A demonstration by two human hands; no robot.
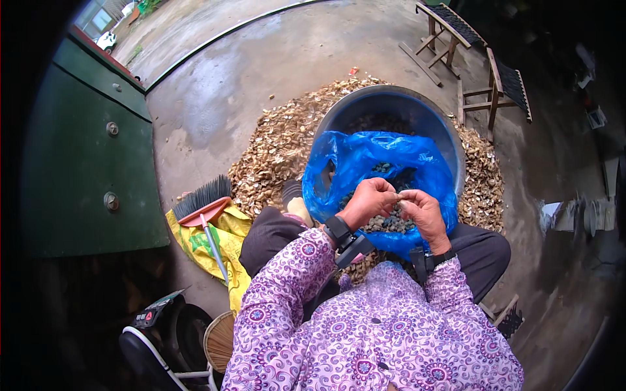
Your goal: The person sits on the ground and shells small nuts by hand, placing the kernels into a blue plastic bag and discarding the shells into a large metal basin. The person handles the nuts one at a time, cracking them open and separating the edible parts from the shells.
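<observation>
Two hands, the left hand (pixel 367 202) and the right hand (pixel 426 217), meet with fingertips pinched narrow above one blue bag (pixel 385 143); I cannot tell what they hold. Countless small lumps (pixel 386 223), rounded and grey to dark brown, lie in the bag, at the near side of one metal basin (pixel 373 99). Brown shells (pixel 277 144) are heaped around the basin, with one broom (pixel 203 210) on one yellow sack (pixel 237 228) to the left and two stools (pixel 458 23) far right.
</observation>
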